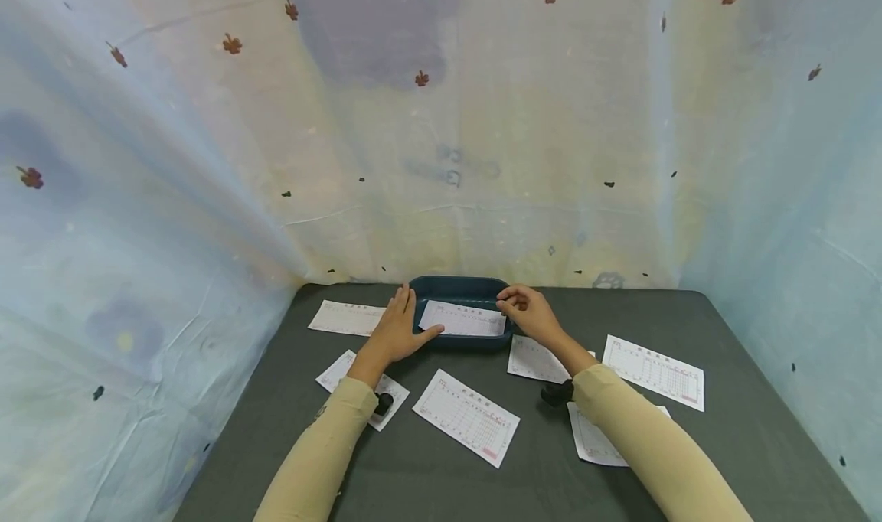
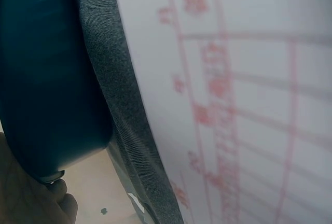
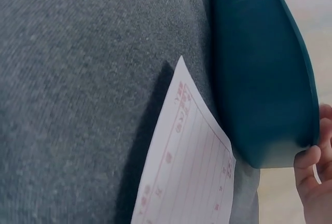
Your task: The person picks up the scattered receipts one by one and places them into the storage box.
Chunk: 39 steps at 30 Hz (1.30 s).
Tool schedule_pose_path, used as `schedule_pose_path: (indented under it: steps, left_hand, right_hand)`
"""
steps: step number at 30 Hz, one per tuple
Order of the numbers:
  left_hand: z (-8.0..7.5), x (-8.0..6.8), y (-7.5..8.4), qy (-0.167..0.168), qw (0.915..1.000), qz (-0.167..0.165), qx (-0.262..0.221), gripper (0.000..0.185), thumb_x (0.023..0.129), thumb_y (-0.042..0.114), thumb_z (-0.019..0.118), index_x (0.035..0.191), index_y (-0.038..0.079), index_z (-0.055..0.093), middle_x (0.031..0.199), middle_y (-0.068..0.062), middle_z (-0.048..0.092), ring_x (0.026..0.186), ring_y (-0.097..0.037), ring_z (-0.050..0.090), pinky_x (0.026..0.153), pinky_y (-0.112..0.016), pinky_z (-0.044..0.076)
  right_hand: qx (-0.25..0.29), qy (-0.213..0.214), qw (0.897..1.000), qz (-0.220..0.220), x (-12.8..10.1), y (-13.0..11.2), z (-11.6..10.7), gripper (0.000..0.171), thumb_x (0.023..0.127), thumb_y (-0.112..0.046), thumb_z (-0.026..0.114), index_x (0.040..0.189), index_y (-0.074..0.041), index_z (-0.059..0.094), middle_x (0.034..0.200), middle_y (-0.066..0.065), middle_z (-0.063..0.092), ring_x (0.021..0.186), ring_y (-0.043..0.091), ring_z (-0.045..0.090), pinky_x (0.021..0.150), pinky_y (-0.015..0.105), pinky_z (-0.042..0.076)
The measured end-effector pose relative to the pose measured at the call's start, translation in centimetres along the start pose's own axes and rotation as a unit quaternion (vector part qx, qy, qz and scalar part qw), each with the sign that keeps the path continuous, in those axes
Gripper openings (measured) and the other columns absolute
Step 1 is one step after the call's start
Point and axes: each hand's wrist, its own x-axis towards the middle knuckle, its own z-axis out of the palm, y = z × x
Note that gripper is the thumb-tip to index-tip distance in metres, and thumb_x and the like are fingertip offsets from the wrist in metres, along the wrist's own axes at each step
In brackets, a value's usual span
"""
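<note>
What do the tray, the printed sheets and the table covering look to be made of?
Tray: probably moulded plastic, smooth with a soft sheen and rounded corners. Printed sheets: matte paper, by the thin edges and faint curl. Table covering: likely fabric, dull grey, a fine texture showing up close; fibre unclear.

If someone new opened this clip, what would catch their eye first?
Probably the dark teal tray at the far side of the grey table, with a printed slip inside and the left hand and right hand at its two ends. Next come the other printed slips, spread at various angles around the tray's sides and front. Behind everything hangs a pale sheet dotted with small brown shapes.
</note>
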Motion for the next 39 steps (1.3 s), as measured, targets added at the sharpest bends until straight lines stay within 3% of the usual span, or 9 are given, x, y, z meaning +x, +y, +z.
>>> schedule_pose_path:
  steps: [11,20,26,31,39]
  left_hand:
    - [-0.3,-0.1,0.3,0.005,1.0000,-0.002,0.004,0.117,0.098,0.077,0.056,0.169,-0.007,0.013,0.178,-0.024,0.005,0.166,-0.041,0.009,0.133,-0.055,0.015]
    - [0.1,0.2,-0.2,-0.004,1.0000,0.000,-0.001,0.120,0.097,0.080,0.054,0.169,-0.005,0.008,0.179,-0.023,0.002,0.166,-0.039,0.004,0.134,-0.053,0.009]
    - [0.1,0.2,-0.2,-0.005,1.0000,0.001,-0.008,0.121,0.097,0.081,0.053,0.169,-0.005,0.009,0.179,-0.022,0.000,0.166,-0.038,0.002,0.134,-0.053,0.008]
    - [-0.3,-0.3,0.1,0.000,0.9999,0.006,-0.013,0.122,0.097,0.083,0.050,0.169,-0.007,0.010,0.179,-0.024,0.001,0.166,-0.040,0.004,0.134,-0.056,0.012]
    - [-0.7,-0.6,0.6,0.003,0.9999,-0.002,-0.016,0.117,0.099,0.076,0.057,0.169,-0.006,0.012,0.179,-0.022,0.003,0.166,-0.039,0.006,0.134,-0.053,0.013]
  right_hand:
    - [0.013,-0.014,0.999,-0.028,-1.2,0.2,-1.0,0.026,0.108,-0.015,0.067,0.124,0.005,0.070,0.107,0.025,0.074,0.097,0.050,0.069,0.077,0.027,0.055]
    - [-0.001,0.006,1.000,-0.025,-3.2,1.5,-3.0,0.025,0.108,-0.012,0.068,0.125,0.005,0.069,0.110,0.020,0.075,0.094,0.026,0.072,0.079,0.026,0.057]
    - [-0.013,0.006,1.000,-0.007,-4.5,1.9,-4.7,0.025,0.108,-0.019,0.069,0.124,0.000,0.070,0.110,0.016,0.075,0.100,0.037,0.073,0.083,0.025,0.057]
    - [-0.031,0.017,0.999,-0.009,-5.7,2.2,-6.3,0.029,0.108,-0.018,0.068,0.127,0.004,0.068,0.111,0.020,0.074,0.100,0.044,0.071,0.081,0.024,0.057]
    - [-0.078,0.031,0.996,0.025,-7.3,2.4,-8.7,0.033,0.109,-0.023,0.068,0.131,0.002,0.068,0.113,0.017,0.073,0.100,0.031,0.070,0.083,0.024,0.056]
